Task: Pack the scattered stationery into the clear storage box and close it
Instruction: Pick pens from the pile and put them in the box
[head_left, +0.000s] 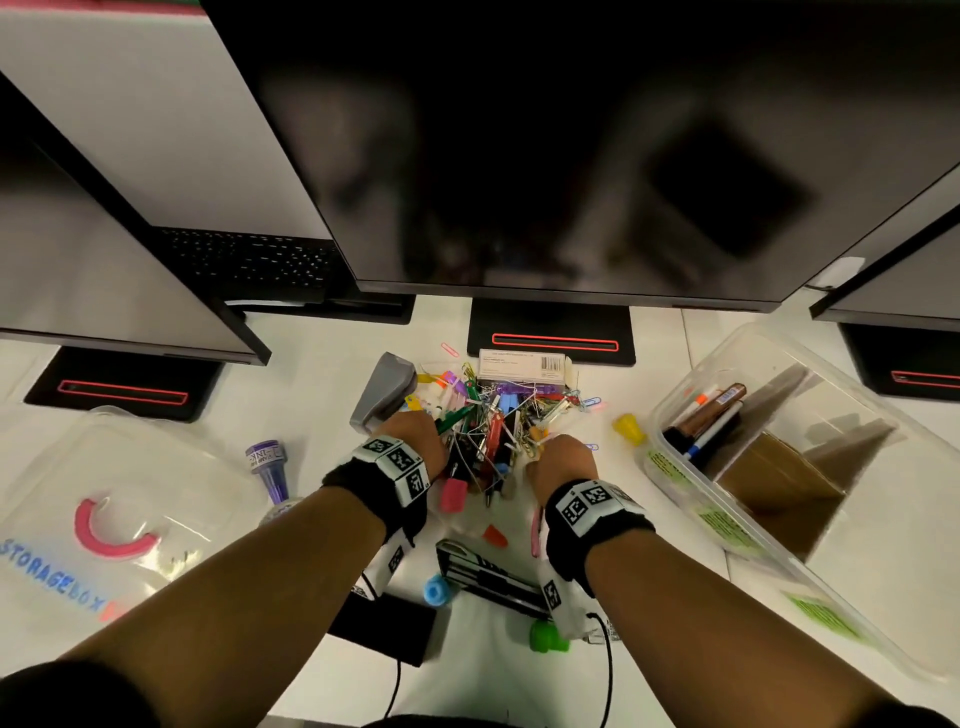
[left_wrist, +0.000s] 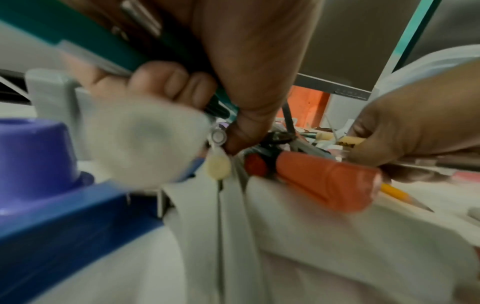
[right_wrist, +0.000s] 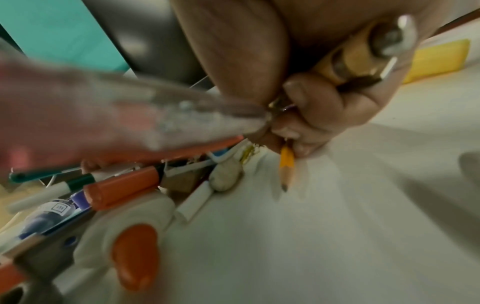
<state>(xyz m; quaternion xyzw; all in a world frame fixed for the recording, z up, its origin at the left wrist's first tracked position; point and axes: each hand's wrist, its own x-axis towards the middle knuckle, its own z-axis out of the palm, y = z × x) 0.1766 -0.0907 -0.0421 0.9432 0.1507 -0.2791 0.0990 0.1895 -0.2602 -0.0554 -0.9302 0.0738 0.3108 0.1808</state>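
A heap of pens, markers and paper clips (head_left: 488, 415) lies on the white desk under the middle monitor. My left hand (head_left: 415, 436) is dug into the heap's left side, its fingers (left_wrist: 176, 82) curled round a green pen (left_wrist: 103, 47) and other pens. At the heap's right side my right hand (head_left: 561, 457) grips a bundle that includes a yellow pencil (right_wrist: 287, 164), point down. An orange marker (left_wrist: 324, 181) lies between the hands. The clear storage box (head_left: 691, 499) stands open at the right with markers and cardboard inside. Its lid (head_left: 156, 467) lies at the left.
A grey stapler (head_left: 384, 389) and a white carton (head_left: 522, 366) border the heap. A purple ink bottle (head_left: 270, 462), a yellow cap (head_left: 628, 428), a utility knife (head_left: 488, 571) and blue and green caps lie loose. Monitor stands (head_left: 550, 338) line the back.
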